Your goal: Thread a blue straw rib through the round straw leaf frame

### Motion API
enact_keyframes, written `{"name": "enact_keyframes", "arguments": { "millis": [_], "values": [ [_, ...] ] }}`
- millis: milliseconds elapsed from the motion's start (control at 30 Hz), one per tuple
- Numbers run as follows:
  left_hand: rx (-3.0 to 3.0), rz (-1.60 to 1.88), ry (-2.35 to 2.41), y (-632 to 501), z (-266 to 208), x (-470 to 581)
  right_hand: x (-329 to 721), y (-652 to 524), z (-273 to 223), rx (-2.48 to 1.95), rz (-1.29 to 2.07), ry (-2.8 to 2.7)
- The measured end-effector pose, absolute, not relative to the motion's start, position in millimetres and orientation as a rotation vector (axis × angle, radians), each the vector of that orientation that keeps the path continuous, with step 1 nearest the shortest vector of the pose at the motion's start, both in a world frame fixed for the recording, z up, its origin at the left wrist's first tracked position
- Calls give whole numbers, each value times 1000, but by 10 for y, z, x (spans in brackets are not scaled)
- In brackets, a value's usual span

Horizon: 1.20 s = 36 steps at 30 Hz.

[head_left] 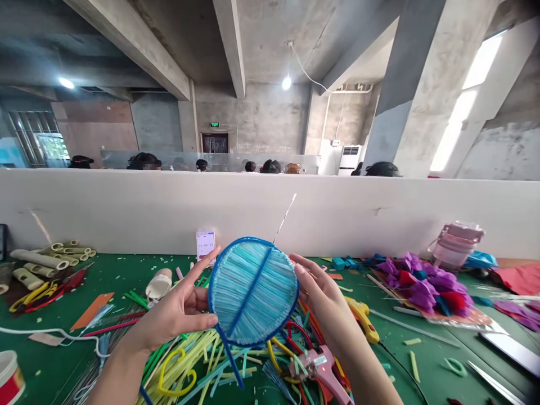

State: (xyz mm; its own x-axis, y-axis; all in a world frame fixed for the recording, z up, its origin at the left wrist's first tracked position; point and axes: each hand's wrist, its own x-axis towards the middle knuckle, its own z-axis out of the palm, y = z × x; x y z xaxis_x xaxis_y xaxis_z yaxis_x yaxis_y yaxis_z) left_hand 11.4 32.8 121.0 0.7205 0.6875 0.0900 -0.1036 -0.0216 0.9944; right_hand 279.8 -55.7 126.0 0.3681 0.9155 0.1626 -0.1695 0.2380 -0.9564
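Note:
A round, leaf-like craft piece (255, 289) is held up in front of me, with light-blue strands across it. Its rim, its slanting midrib and the stem hanging below are darker blue. My left hand (183, 306) grips its left edge, thumb at the lower left and index finger stretched out behind. Closed on the right edge is my right hand (318, 287), its thumb and fingers at the rim. Below the piece lie a pink glue gun (318, 365), a yellow heart-shaped pipe cleaner (177, 374) and many loose green and yellow strips (202, 360).
A yellow glue gun (365, 320) with a black cord lies at right, near purple fabric flowers (415, 278). Bamboo tubes (54, 261) and yellow-handled pliers (36, 295) are at left. A phone (206, 246) leans against the white partition (126, 208). Scissors blades (498, 379) lie lower right.

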Motion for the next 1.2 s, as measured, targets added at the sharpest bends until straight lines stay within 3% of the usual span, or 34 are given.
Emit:
{"name": "enact_keyframes", "arguments": {
  "millis": [133,500,767,1200],
  "values": [
    [1514,590,551,289,1183,137,2768,-474,1222,-989,971,-887],
    [1736,489,548,281,1190,157,2647,-429,1151,-1046,742,-777],
    [1975,382,671,124,1315,199,2705,-495,1201,-1339,584,-973],
    [2164,496,767,-7,1223,257,2639,-508,1180,-1407,306,-973]
  ]
}}
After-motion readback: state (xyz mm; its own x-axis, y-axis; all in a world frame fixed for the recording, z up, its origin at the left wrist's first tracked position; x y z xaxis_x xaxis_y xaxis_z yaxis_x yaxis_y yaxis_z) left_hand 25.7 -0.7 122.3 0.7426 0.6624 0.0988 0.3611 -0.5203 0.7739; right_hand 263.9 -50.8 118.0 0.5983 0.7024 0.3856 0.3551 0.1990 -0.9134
